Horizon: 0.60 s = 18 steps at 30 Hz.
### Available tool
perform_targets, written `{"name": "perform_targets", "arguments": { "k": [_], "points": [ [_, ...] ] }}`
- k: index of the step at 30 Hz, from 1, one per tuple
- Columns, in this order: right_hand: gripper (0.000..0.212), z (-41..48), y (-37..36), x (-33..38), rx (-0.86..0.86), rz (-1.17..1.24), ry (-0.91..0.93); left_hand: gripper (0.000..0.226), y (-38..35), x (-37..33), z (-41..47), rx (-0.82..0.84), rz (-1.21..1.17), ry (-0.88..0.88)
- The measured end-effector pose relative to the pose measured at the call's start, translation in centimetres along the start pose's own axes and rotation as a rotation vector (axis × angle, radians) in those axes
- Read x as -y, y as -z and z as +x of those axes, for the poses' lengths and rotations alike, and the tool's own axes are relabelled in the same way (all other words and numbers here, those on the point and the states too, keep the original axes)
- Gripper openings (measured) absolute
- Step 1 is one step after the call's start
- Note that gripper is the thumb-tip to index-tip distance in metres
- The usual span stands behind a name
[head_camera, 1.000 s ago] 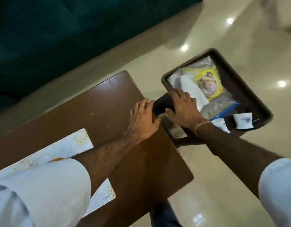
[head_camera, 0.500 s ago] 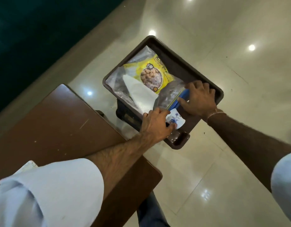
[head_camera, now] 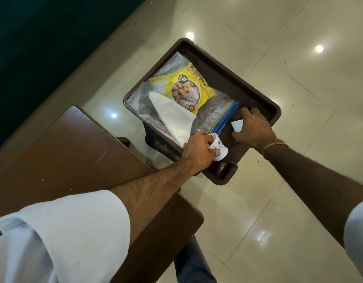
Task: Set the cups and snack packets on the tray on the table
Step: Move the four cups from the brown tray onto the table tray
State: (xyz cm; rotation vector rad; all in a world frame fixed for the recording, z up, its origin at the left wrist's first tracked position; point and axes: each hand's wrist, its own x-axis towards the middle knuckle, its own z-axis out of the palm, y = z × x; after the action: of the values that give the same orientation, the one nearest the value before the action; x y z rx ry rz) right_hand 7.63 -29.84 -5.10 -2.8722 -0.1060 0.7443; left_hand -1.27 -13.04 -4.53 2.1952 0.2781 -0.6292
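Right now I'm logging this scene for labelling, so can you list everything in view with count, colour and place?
tray: one, dark brown, over the floor past the table's corner
yellow snack packet: one, yellow with a nut picture, in the tray
clear zip bag: one, transparent with a blue strip, in the tray beneath the yellow packet
white folded sheet: one, white, on the bag
flowered cup: one, white with blue flowers, at the tray's near end, in the left grip
plain cup: one, white, mostly hidden under the right hand
table: one, brown wood, lower left
floor: pale glossy tiles
left hand: on the flowered cup
right hand: on the plain cup
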Motion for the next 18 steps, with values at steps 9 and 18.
{"name": "perform_targets", "arguments": {
  "k": [9,18],
  "points": [
    [0.068,-2.8,1.0,6.5,-0.079,0.244,0.242,0.050,3.6,3.2,-4.6,-0.285,-0.235,-0.062],
    [0.079,-7.5,-2.5,18.7,0.033,0.195,0.495,0.081,7.1,13.2,-13.3,-0.523,-0.285,0.036]
  ]
}}
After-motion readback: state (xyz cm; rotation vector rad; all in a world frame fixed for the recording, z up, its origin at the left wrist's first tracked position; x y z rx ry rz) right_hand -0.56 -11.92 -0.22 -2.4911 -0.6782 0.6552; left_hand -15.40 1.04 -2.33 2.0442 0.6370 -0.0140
